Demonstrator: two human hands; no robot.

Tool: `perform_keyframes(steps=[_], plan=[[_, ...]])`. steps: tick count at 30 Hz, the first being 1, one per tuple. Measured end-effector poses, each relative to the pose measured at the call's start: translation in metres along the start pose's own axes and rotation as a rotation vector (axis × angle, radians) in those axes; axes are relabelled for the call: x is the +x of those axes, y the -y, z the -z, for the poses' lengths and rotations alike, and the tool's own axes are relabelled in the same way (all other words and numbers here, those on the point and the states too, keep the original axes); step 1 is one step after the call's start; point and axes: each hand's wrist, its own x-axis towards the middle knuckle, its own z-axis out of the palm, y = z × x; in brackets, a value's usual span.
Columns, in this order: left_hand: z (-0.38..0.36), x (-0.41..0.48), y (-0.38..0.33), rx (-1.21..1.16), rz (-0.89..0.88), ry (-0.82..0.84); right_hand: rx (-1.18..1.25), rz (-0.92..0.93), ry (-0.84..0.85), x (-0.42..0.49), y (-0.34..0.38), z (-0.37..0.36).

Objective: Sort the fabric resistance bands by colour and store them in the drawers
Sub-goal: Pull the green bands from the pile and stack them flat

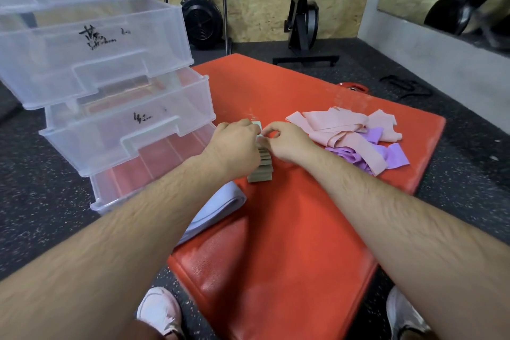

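A stack of folded green bands [260, 171] sits in the middle of the red mat [289, 229]. My left hand [234, 143] and my right hand [287, 142] meet over the stack's top, fingers curled and pinching the uppermost green band. A loose heap of pink bands [342, 125] lies to the right, over purple bands [386, 153]. A folded light blue band [218, 210] lies under my left forearm. Clear plastic drawers [116, 124] stand pulled out at the left, some with handwritten labels.
Black speckled floor surrounds the mat. Black exercise machines [303, 8] stand at the back by a board wall. A black strap [405, 87] lies on the floor at the right. My white shoes [160, 309] are at the bottom edge.
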Motion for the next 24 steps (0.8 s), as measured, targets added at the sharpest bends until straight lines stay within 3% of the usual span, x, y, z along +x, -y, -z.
perform_keyframes(steps=[8, 13, 24], plan=[[-0.012, 0.002, 0.003, 0.070, 0.014, 0.094, -0.153, 0.145, -0.004, -0.009, -0.006, -0.001], [-0.014, 0.002, -0.001, 0.112, -0.001, 0.154, -0.234, 0.162, 0.085, -0.019, -0.012, 0.001], [-0.015, 0.002, -0.002, 0.082, -0.027, 0.089, -0.296, 0.177, 0.058, -0.035, -0.009, 0.010]])
